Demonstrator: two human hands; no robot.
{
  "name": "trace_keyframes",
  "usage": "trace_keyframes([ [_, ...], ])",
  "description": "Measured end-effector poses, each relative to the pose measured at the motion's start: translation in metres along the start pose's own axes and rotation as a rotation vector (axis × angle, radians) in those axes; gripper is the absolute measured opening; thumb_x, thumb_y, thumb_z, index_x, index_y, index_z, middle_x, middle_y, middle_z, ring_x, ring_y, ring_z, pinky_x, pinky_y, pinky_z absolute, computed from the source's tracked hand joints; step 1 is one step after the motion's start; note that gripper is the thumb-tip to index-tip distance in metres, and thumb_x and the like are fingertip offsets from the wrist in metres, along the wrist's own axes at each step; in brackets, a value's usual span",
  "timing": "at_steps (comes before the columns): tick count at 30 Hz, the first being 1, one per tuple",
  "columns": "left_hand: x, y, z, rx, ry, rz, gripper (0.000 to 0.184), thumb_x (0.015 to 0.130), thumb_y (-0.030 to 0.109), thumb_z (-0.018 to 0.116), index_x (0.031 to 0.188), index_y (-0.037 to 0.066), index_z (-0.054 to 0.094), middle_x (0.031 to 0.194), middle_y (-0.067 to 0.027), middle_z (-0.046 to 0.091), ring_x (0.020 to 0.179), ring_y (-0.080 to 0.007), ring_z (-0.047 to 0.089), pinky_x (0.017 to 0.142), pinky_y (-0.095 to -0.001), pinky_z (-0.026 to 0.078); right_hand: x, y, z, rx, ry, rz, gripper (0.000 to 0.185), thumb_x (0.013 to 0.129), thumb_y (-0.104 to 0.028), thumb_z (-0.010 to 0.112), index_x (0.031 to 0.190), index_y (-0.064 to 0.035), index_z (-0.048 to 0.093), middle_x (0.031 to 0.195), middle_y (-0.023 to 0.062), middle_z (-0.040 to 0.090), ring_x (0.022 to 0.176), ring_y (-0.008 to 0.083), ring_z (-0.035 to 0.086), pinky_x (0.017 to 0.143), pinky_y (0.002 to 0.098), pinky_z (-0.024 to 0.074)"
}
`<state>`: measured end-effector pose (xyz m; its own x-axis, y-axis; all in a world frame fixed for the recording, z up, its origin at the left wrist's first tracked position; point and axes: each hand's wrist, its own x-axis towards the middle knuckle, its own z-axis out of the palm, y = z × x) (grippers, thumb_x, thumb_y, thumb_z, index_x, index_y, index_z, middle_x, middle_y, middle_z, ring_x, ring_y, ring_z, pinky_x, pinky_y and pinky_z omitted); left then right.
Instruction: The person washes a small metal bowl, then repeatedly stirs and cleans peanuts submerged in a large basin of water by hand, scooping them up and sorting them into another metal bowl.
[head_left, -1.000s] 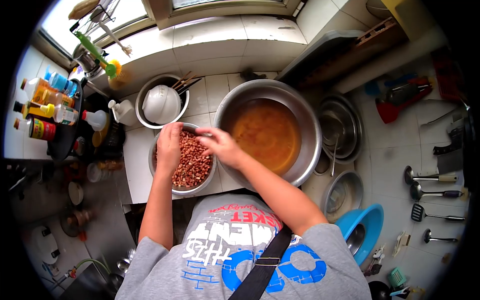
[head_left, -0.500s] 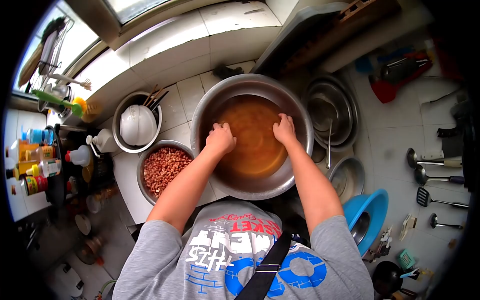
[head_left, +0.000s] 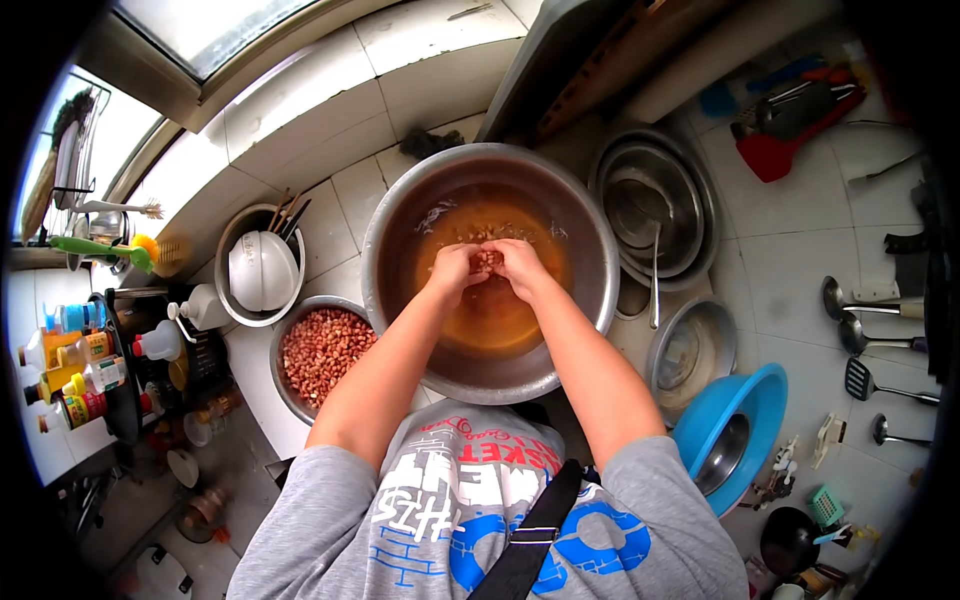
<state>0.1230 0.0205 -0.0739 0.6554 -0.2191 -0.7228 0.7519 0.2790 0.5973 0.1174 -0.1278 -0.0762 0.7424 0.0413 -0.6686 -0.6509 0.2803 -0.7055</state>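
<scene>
A large metal basin [head_left: 590,330] holds cloudy brown water [head_left: 500,335] in front of me. My left hand [head_left: 457,269] and my right hand [head_left: 519,270] are brought together over its middle, fingers curled into a cup. Between them sits a small heap of wet reddish peanuts [head_left: 488,262]. More peanuts show at the water just beyond my fingertips. To the left of the basin, a smaller metal bowl [head_left: 276,362] is filled with reddish peanuts [head_left: 325,355].
A metal pot [head_left: 228,294] at left contains white bowls [head_left: 262,270] and chopsticks. Nested metal bowls [head_left: 608,150] with a spoon [head_left: 655,285] stand at right, above another metal basin [head_left: 727,345] and a blue tub [head_left: 772,405]. Utensils [head_left: 880,385] hang on the right wall.
My hands have moved from opposite sides of the basin to its middle and closed together around some peanuts. Peanuts now show where only brown water was visible.
</scene>
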Motion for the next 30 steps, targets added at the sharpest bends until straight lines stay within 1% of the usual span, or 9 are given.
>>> trace_keyframes([
  [7,-0.083,0.040,0.028,0.199,-0.350,0.141,0.036,0.097,0.008,0.051,0.129,-0.006,0.058,0.118,-0.0160,0.067,0.103,-0.0227,0.068,0.087,-0.0315,0.054,-0.028,-0.003,-0.016,0.485,-0.176,0.168,0.028,0.103,-0.028,0.047,0.098,-0.0068,0.064,0.093,0.0095,0.069,0.083,0.0218,0.065,0.076,0.0387,0.0544],
  [11,-0.115,0.050,0.032,0.979,-0.364,0.679,0.046,0.090,0.002,0.053,0.136,-0.004,0.054,0.124,-0.0193,0.065,0.109,-0.0247,0.068,0.094,-0.0343,0.053,-0.060,-0.014,-0.002,0.585,-0.203,0.204,0.038,0.103,-0.035,0.042,0.105,-0.0056,0.066,0.096,0.0106,0.069,0.084,0.0246,0.066,0.081,0.0420,0.0545],
  [14,-0.150,0.083,0.037,0.970,-0.360,0.535,0.046,0.088,-0.001,0.050,0.134,-0.003,0.056,0.120,-0.0205,0.067,0.101,-0.0246,0.071,0.085,-0.0345,0.056,-0.067,-0.009,-0.005,0.626,-0.308,0.157,0.044,0.104,-0.032,0.036,0.114,-0.0013,0.065,0.106,0.0137,0.070,0.098,0.0284,0.068,0.092,0.0414,0.0530],
  [15,-0.141,0.079,0.029,0.894,-0.362,0.640,0.045,0.088,-0.004,0.045,0.131,-0.005,0.056,0.115,-0.0199,0.068,0.092,-0.0251,0.072,0.076,-0.0357,0.059,-0.072,-0.011,-0.003,0.623,-0.348,0.125,0.044,0.104,-0.031,0.035,0.116,0.0001,0.065,0.109,0.0147,0.070,0.102,0.0292,0.068,0.095,0.0413,0.0524],
  [16,-0.140,0.077,0.024,0.720,-0.300,0.623,0.041,0.084,-0.002,0.048,0.123,-0.006,0.061,0.107,-0.0240,0.070,0.101,-0.0302,0.070,0.087,-0.0382,0.056,-0.075,-0.011,-0.003,0.619,-0.389,0.093,0.045,0.104,-0.030,0.034,0.117,0.0015,0.064,0.112,0.0157,0.070,0.105,0.0299,0.068,0.097,0.0413,0.0518],
  [18,-0.140,0.080,0.010,0.552,-0.243,0.487,0.035,0.088,-0.001,0.047,0.120,-0.006,0.061,0.107,-0.0188,0.070,0.096,-0.0218,0.070,0.079,-0.0349,0.057,-0.075,-0.006,-0.008,0.736,-0.468,0.115,0.052,0.106,-0.032,0.031,0.126,0.0080,0.057,0.126,0.0213,0.064,0.118,0.0330,0.062,0.104,0.0444,0.0490],
  [24,-0.134,0.057,-0.027,0.128,-0.027,0.357,0.026,0.098,0.014,0.051,0.119,0.002,0.060,0.121,-0.0107,0.065,0.105,-0.0201,0.066,0.086,-0.0331,0.053,-0.120,-0.036,0.011,0.729,-0.397,0.101,0.065,0.106,-0.044,0.029,0.133,0.0109,0.051,0.137,0.0255,0.055,0.130,0.0350,0.053,0.109,0.0459,0.0444],
  [29,-0.117,0.011,-0.017,-0.294,-0.114,0.108,0.047,0.099,0.047,0.048,0.122,0.008,0.059,0.121,-0.0084,0.063,0.111,-0.0235,0.060,0.094,-0.0412,0.045,-0.136,-0.040,0.030,0.647,-0.464,-0.027,0.073,0.105,-0.053,0.028,0.134,0.0103,0.051,0.139,0.0232,0.055,0.131,0.0327,0.052,0.113,0.0432,0.0388],
  [30,-0.120,0.009,-0.009,-0.411,-0.198,0.048,0.051,0.101,0.048,0.045,0.127,0.006,0.056,0.128,-0.0134,0.060,0.121,-0.0264,0.056,0.099,-0.0438,0.044,-0.139,-0.040,0.036,0.575,-0.452,-0.106,0.074,0.105,-0.054,0.027,0.135,0.0101,0.050,0.141,0.0233,0.053,0.132,0.0324,0.051,0.114,0.0430,0.0371],
])
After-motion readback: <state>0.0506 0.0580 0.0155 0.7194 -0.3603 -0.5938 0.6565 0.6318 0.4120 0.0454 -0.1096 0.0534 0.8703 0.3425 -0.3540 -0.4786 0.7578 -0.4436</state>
